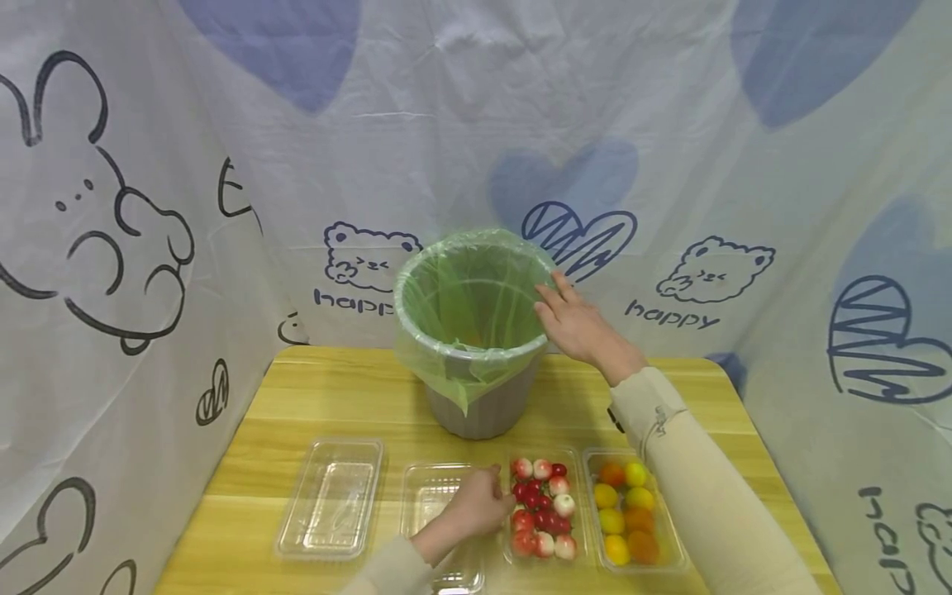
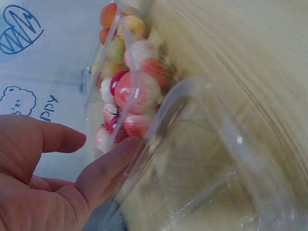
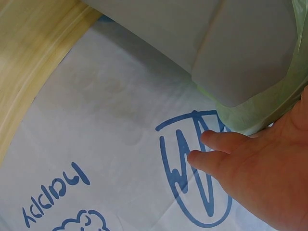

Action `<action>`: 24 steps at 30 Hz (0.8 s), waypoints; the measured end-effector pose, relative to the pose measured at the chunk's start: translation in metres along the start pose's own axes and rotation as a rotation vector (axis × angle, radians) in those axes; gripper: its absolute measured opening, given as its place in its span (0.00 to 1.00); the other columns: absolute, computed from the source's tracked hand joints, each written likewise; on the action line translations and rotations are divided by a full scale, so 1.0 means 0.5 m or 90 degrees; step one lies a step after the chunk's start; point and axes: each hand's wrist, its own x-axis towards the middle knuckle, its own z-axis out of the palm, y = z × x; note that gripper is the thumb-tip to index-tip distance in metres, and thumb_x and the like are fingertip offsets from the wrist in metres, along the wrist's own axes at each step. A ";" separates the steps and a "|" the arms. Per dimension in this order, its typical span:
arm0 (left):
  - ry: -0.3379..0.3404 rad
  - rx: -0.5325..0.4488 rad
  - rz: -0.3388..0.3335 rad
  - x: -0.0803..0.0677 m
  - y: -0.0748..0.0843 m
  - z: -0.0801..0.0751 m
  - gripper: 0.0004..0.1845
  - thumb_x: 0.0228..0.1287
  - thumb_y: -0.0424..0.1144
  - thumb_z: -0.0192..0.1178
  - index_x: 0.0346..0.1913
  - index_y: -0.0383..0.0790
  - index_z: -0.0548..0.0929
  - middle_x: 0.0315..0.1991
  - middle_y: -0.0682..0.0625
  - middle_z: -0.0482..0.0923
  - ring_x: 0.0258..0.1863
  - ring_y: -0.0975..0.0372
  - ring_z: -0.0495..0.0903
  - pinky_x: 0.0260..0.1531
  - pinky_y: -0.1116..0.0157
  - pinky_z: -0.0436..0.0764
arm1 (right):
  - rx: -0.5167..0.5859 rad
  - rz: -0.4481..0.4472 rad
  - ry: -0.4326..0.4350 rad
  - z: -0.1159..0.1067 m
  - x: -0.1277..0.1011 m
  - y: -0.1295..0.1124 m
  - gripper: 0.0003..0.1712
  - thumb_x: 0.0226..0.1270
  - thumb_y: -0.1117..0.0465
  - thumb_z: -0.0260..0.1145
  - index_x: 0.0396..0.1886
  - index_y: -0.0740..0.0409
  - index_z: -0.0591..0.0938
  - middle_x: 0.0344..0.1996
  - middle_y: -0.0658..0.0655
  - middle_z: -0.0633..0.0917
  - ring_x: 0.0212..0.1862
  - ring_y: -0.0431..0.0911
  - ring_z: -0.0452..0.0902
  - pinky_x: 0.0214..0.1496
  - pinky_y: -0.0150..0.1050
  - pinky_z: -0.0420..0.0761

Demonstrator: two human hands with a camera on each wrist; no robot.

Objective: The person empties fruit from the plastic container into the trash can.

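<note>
A grey bin (image 1: 479, 411) lined with a pale green bag (image 1: 476, 364) stands at the back of the table. Beside the bin's right rim is my right hand (image 1: 576, 324), its fingers extended and holding nothing; in the right wrist view the hand (image 3: 260, 168) lies against or close by the bag's edge, contact unclear. Between two clear trays my left hand (image 1: 476, 502) hovers low, thumb and fingers apart in the left wrist view. Its fingertips come near the tray of red and pinkish-white fruit (image 1: 543, 508), and nothing sits in its grasp.
An empty clear plastic tray (image 1: 330, 496) lies at the left; another (image 1: 439, 487) is partly under my left arm. At the right stands a tray of yellow and orange fruit (image 1: 625, 512). A printed cloth (image 1: 446, 124) hangs around the wooden table (image 1: 245, 463).
</note>
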 end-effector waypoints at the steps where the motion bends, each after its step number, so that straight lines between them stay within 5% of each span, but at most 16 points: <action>1: 0.003 0.004 0.000 0.000 0.000 0.002 0.33 0.66 0.31 0.65 0.67 0.11 0.68 0.14 0.58 0.66 0.09 0.69 0.59 0.07 0.77 0.62 | 0.000 0.000 0.001 0.000 0.000 0.000 0.37 0.89 0.45 0.31 0.87 0.56 0.49 0.87 0.60 0.34 0.86 0.65 0.36 0.85 0.73 0.46; 10: 0.022 -0.016 -0.035 0.003 0.000 0.021 0.38 0.62 0.26 0.63 0.74 0.17 0.64 0.17 0.53 0.73 0.11 0.67 0.69 0.09 0.73 0.75 | 0.000 0.003 0.001 0.001 -0.003 -0.001 0.38 0.88 0.42 0.31 0.87 0.55 0.49 0.87 0.59 0.33 0.86 0.64 0.36 0.86 0.71 0.46; 19: 0.024 -0.045 -0.043 0.007 -0.004 0.025 0.37 0.59 0.22 0.61 0.73 0.21 0.67 0.29 0.45 0.79 0.15 0.67 0.70 0.11 0.75 0.74 | 0.003 -0.004 0.010 0.002 -0.004 0.001 0.37 0.88 0.45 0.32 0.87 0.56 0.50 0.87 0.61 0.34 0.86 0.66 0.37 0.85 0.72 0.48; 24: 0.013 -0.089 -0.041 0.002 0.002 0.017 0.35 0.59 0.20 0.59 0.72 0.22 0.68 0.24 0.49 0.76 0.14 0.66 0.71 0.11 0.74 0.75 | 0.000 -0.006 0.007 0.000 -0.003 -0.001 0.37 0.88 0.44 0.31 0.87 0.56 0.50 0.87 0.61 0.34 0.86 0.65 0.37 0.85 0.72 0.48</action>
